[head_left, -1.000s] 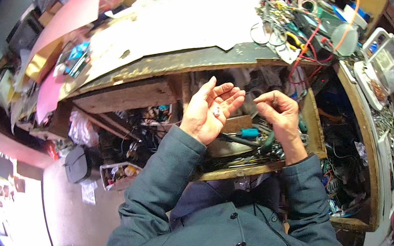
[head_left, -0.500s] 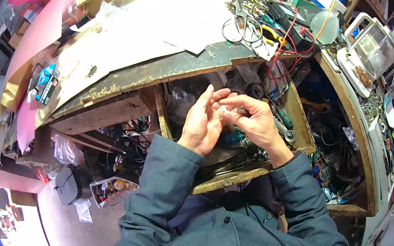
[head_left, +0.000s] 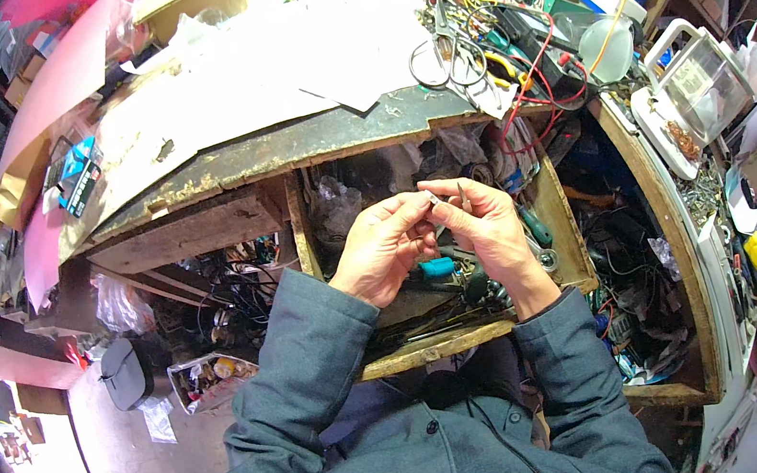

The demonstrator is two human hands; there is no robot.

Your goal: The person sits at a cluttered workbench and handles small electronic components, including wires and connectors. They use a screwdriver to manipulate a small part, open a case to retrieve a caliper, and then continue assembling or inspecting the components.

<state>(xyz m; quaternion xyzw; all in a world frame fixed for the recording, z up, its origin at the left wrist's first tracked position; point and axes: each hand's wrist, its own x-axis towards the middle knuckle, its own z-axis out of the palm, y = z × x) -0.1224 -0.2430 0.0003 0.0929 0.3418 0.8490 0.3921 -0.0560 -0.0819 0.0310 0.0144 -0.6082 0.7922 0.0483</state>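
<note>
Over the open wooden drawer (head_left: 434, 353), my left hand (head_left: 381, 253) and my right hand (head_left: 494, 232) meet at their fingertips. Both are closed in a pinch around a small light-coloured piece (head_left: 433, 198), too small to identify. A thin dark item (head_left: 463, 194) sticks up between the fingers of my right hand; its kind is unclear. Below the hands, inside the drawer, lie a teal cylindrical object (head_left: 438, 268), a green-handled tool (head_left: 535, 226) and a metal wrench end (head_left: 548, 259). Clear plastic bags (head_left: 336, 206) fill part of the drawer behind my left hand.
White sheets (head_left: 276, 57) cover the dark worktop. Scissors (head_left: 447, 51), red test leads (head_left: 554, 38) and tangled wires crowd its right side. A clear-lidded case (head_left: 700, 80) stands farther right. On the floor at left are a black container (head_left: 127, 373) and a box of odds and ends (head_left: 215, 378).
My left hand has turned from an open, cupped palm to a pinch, its fingertips meeting those of my right hand at the small piece. The view has shifted slightly.
</note>
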